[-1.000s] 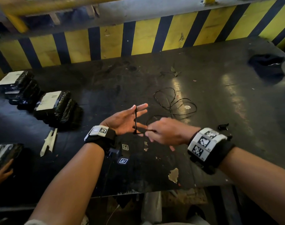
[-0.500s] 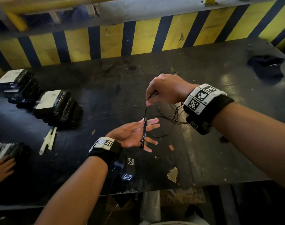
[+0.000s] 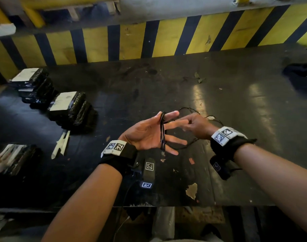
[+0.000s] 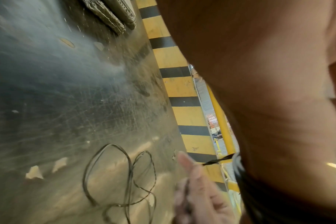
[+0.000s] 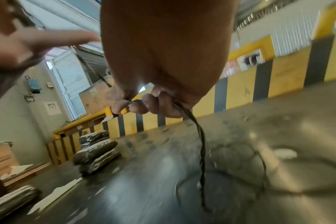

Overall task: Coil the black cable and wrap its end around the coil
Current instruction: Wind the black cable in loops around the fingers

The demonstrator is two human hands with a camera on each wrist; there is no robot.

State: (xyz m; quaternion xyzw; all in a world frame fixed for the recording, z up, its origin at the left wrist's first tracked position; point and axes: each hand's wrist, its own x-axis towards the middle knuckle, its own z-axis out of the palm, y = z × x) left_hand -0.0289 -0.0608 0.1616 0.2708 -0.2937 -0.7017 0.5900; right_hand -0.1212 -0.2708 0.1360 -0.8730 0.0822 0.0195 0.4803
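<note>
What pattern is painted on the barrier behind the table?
Yellow and black stripes cover the barrier along the far edge of the table; the head view shows it best.

No text could be read: wristband point(image 3: 116, 147) markers were only coded squares, and package labels point(image 3: 63, 100) were too blurred

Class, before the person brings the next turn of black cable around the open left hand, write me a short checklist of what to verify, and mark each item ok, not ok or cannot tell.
1. Left hand open, fingers straight as a former: ok.
2. Wound turns of black cable sit across the left fingers: ok.
3. Right hand has a grip on the cable: ok, seen pinched in the right wrist view.
4. Loose cable on the table free of knots: cannot tell; loops cross each other.
5. Cable end located for the final wrap: cannot tell.
</note>
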